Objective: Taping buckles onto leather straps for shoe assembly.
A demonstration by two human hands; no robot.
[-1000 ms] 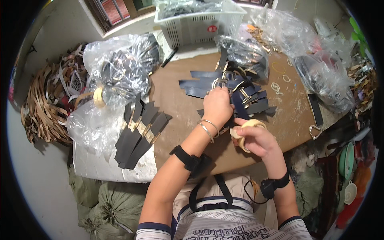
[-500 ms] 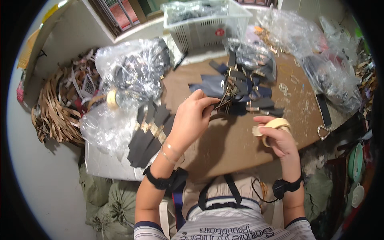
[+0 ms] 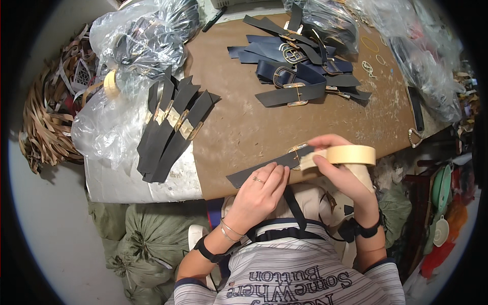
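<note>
A dark grey strap (image 3: 249,173) with a gold buckle (image 3: 298,148) on it lies slantwise at the table's near edge. Over its middle, my left hand (image 3: 262,190) rests with fingers together, holding it down; the thumb is hidden. My right hand (image 3: 338,170) is closed around a roll of cream masking tape (image 3: 356,154) at the strap's right end. A loose piece of tape (image 3: 307,161) reaches from the fingers onto the strap beside the buckle. To the left, several grey straps (image 3: 170,137) lie fanned out, with tape by their buckles.
A pile of dark straps with buckles (image 3: 295,56) lies at the far middle of the brown table (image 3: 239,122). Clear plastic bags (image 3: 142,40) and another tape roll (image 3: 111,84) are at left. A black phone-like slab (image 3: 415,108) and rubber bands (image 3: 369,44) lie at right. Green sacks (image 3: 157,239) stand below.
My left hand has come from the pile down to the near edge, where a strap with a buckle now lies under it. My right hand has brought the tape to that strap. The view has tilted down.
</note>
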